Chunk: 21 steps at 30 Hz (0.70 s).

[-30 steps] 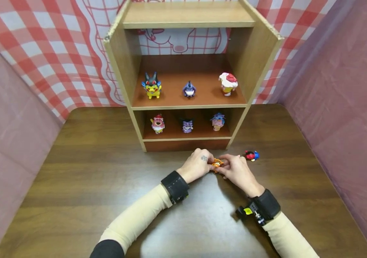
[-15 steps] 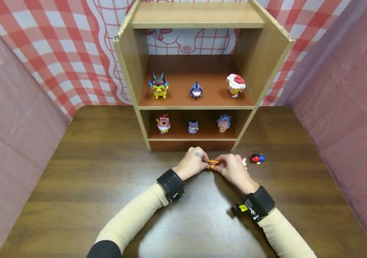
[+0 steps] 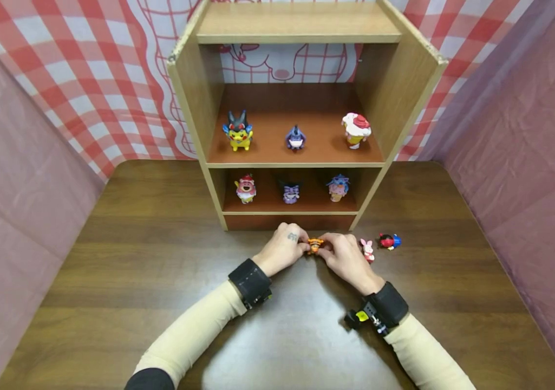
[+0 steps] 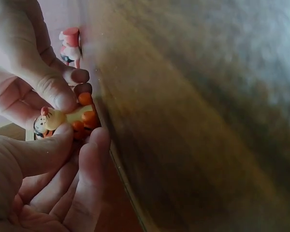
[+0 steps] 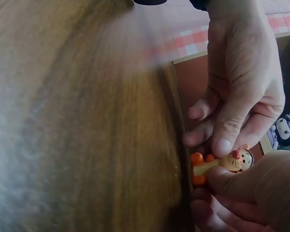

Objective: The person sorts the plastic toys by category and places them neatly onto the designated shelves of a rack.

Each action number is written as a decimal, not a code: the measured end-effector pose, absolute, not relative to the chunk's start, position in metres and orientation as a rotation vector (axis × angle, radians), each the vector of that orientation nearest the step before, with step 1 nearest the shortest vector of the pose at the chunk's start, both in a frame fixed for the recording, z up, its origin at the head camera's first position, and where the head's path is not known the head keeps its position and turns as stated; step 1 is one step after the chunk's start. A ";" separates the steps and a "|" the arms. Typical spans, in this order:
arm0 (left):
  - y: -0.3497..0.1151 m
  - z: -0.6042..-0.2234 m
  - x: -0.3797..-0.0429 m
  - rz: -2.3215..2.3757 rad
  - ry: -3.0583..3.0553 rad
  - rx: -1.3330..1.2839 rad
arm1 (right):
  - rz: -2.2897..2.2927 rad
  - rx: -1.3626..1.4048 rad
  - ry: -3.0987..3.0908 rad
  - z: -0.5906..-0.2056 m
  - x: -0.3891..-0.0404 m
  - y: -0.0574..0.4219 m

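Observation:
A small orange-and-yellow tiger figurine (image 3: 314,245) is held between both hands, at the foot of the shelf unit. My left hand (image 3: 283,250) pinches its left side with thumb and fingers. From the other side my right hand (image 3: 350,261) grips it the same way. In the left wrist view the tiger figurine (image 4: 70,117) has its cream belly and red nose showing. The right wrist view shows both thumbs on the tiger figurine (image 5: 217,164). Just right of my right hand is a pink rabbit-like figurine (image 3: 367,251). A red-and-blue figurine (image 3: 390,241) lies beyond it.
A wooden shelf unit (image 3: 295,164) stands behind the hands. Its upper shelf bears a yellow figurine (image 3: 240,135), a blue-purple donkey figurine (image 3: 295,139) and a white-and-red figurine (image 3: 356,130). Below are a pink bear figurine (image 3: 245,189), a purple figurine (image 3: 291,193) and a blue-pink figurine (image 3: 338,188).
Both hands have shifted left along the shelf's front with the tiger figurine, which has turned between the fingers. The pink figurine has come into view beside the right hand.

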<state>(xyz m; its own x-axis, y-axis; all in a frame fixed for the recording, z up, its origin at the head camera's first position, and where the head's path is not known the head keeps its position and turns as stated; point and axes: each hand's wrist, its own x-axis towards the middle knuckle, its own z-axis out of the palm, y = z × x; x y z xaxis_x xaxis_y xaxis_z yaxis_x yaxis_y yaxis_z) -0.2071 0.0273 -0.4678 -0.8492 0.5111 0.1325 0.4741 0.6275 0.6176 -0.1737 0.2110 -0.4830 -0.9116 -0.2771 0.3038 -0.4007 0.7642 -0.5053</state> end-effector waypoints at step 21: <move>0.009 -0.426 -0.210 1.151 2.796 0.917 | 1.074 0.680 -2.410 -0.456 -0.181 0.209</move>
